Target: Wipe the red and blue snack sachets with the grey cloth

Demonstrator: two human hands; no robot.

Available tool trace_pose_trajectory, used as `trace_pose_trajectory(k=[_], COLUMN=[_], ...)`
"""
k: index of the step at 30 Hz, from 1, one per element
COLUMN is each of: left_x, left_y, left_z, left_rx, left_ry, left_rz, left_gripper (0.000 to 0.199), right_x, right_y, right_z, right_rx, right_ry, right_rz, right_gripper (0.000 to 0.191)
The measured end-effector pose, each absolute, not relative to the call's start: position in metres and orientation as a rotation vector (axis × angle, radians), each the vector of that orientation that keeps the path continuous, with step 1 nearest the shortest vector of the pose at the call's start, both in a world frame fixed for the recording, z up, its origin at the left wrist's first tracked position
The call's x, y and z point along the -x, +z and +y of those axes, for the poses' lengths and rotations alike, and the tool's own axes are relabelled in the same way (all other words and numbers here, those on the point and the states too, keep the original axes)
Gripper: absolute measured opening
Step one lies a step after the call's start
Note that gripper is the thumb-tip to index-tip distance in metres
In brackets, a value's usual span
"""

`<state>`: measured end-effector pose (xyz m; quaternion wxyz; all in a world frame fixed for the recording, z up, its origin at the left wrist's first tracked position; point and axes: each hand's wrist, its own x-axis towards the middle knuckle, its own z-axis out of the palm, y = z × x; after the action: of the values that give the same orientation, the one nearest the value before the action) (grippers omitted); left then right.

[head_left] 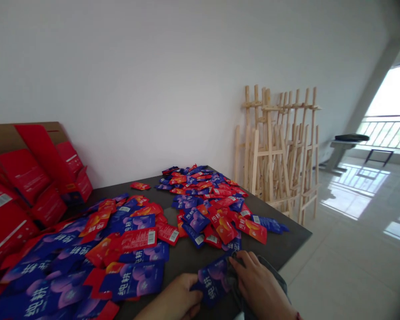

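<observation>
My left hand (184, 297) grips the left edge of a blue packet (212, 281) printed with purple fruit and white characters, its thumb on top. At the packet's right end, my right hand (257, 281) has its fingers curled over a dark grey thing (232, 282). That thing lies against the packet, and its kind is not clear. A wider pile of blue and red packs (133, 280) spreads to the left of my hands. Beyond them is a heap of small blue and red sachets (223, 224), several with barcodes upward.
Red boxes (26, 173) with raised flaps stand at the left of the dark table (270, 246), near the white wall (153, 89). Wooden easels (273, 151) lean together past the table's right edge. A shiny tiled floor (340, 249) reaches to a railing (386, 131) at the far right.
</observation>
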<state>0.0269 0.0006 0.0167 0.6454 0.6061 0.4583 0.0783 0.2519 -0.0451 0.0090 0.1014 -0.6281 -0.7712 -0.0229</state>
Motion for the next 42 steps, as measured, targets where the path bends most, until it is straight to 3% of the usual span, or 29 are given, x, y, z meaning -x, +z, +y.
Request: trace_pose_trajectory(k=[5,13,21,27,32,37,42], left_x=[-0.025,-0.027,-0.030,-0.023,-0.022,-0.023,-0.024], left_y=[0.007,0.014,0.024,0.003,-0.003,0.003,0.001], left_z=[0.003,0.001,-0.002,0.007,0.012,0.009,0.009], left_rx=[-1.367,-1.298,-1.285,-1.313,-1.270,-1.304,-1.342], left_ry=[0.186,0.241,0.235,0.275,0.299,0.282,0.295], left_rz=[1.034,1.005,1.022,0.983,0.957,0.975,0.969], left_gripper=[0.033,0.055,0.059,0.055,0.054,0.048,0.046], right_x=[-0.253,-0.224,-0.250,-0.262,-0.257,-0.231,-0.223], right_y=[0.021,0.033,0.018,0.016,0.011,-0.006,-0.017], right_z=[-0.040,-0.037,-0.039,-0.042,-0.053,-0.053,-0.044], right_rx=[1.944,1.569,1.835,1.958,1.586,1.077,1.046], right_ry=[-0.087,0.071,0.012,-0.056,-0.171,-0.422,-0.417], right_rz=[-2.200,-2.364,-2.201,-2.130,-2.229,-2.315,-2.393], right_gripper=[0.044,0.041,0.047,0.038,0.044,0.017,0.010])
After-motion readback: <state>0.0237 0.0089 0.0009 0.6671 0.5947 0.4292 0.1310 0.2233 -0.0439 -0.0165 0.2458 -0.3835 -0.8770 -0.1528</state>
